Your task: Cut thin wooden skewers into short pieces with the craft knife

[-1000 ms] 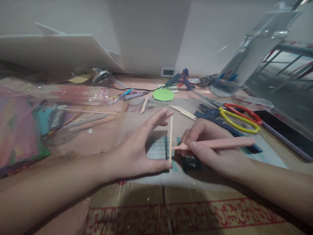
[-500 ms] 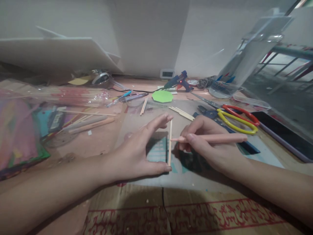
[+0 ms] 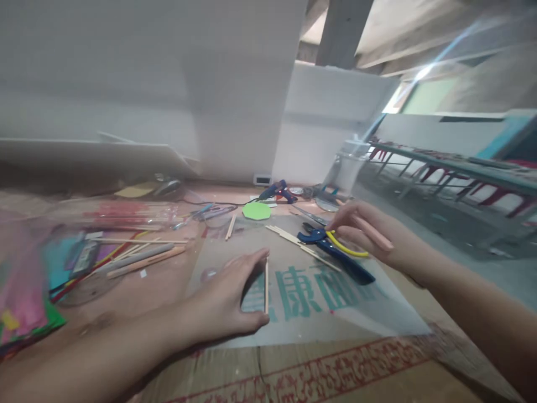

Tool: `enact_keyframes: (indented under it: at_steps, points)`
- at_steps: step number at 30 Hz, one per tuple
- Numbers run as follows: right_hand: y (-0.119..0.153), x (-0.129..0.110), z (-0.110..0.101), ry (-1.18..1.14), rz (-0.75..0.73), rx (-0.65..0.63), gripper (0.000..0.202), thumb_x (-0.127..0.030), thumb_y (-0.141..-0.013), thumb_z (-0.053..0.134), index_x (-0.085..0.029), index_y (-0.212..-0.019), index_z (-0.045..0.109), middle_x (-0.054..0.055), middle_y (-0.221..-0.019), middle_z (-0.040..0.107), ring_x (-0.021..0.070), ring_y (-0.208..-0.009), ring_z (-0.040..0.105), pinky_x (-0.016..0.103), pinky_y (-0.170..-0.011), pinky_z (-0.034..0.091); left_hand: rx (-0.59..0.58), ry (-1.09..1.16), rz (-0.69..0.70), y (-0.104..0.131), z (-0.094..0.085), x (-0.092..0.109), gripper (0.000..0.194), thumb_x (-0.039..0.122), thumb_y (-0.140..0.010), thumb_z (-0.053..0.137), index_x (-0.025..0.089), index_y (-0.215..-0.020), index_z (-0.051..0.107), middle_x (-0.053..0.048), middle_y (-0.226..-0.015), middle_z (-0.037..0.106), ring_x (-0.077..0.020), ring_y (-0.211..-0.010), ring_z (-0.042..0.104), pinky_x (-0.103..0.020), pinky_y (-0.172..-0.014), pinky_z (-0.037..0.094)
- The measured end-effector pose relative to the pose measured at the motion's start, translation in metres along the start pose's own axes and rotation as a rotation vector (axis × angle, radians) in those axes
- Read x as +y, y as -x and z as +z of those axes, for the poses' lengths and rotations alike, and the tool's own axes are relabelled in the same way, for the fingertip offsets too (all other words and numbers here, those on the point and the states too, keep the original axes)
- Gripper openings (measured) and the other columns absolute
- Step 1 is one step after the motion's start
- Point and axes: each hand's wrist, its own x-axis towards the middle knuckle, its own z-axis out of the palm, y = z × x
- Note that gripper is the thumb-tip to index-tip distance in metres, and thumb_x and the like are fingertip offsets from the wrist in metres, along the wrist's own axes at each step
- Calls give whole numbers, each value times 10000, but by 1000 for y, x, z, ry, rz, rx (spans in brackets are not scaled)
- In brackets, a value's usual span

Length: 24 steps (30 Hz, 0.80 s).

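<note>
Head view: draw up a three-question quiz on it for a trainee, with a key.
1. What spans the gap between the left hand's thumb and fingertips?
2. True or false: the green piece lies farther from the person than the blue pliers.
3. The right hand holds: A) a pink pen-like tool; B) a glue gun; C) a bottle.

Key: 1. a thin stick; 2. true; 3. A.

- thin straight wooden stick (image 3: 267,288): pale cream
- slim rod-shaped pen (image 3: 376,235): peach pink
- looped scissors handle (image 3: 344,250): bright yellow
- long-handled cutters (image 3: 348,266): dark blue
- flat polygonal card (image 3: 257,211): lime green
- thin translucent sheet (image 3: 361,322): whitish, with bold teal characters
- flat brown surface (image 3: 235,369): ornate red border band
- pistol-shaped glue gun (image 3: 277,189): blue
</note>
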Motion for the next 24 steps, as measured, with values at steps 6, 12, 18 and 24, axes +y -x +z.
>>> enact_keyframes:
  at_steps: [6, 12, 18, 24]
  points:
    - [55, 84, -23, 359, 447, 38, 378, -498, -858, 659, -224, -1088, 534, 99, -944, 733, 275, -798, 704, 354, -658, 500, 29, -85, 12, 1, 4, -8, 949, 369, -726, 773, 250, -1553, 324, -159, -1579, 447, -387, -1449, 436, -592, -1188, 364]
    - [85, 144, -18, 360, 531, 119, 346, -484, -715, 704, -243, -895, 532, 37, -601, 647, 300, -567, 662, 380, -533, 460, -14, -78, -7, 1, 0, -2, 973, 382, -733, 785, 244, -1566, 303, -168, -1587, 432, -393, -1461, 416, -593, -1190, 360]
    - [89, 178, -16, 326, 388, 351, 310, -418, -728, 811, -290, -832, 548, 59, -620, 647, 296, -498, 638, 396, -496, 452, -22, -76, 8, -1, -3, 2, 1018, 387, -702, 811, 204, -1566, 303, -178, -1565, 447, -382, -1437, 437, -572, -1193, 362]
    - [98, 204, -35, 275, 203, 476, 294, -417, -780, 813, -313, -797, 539, 10, -504, 542, 218, -322, 482, 395, -390, 302, -3, -51, 61, -1, -3, 2, 1022, 406, -694, 827, 217, -1560, 320, -153, -1525, 498, -370, -1400, 481, -532, -1173, 404]
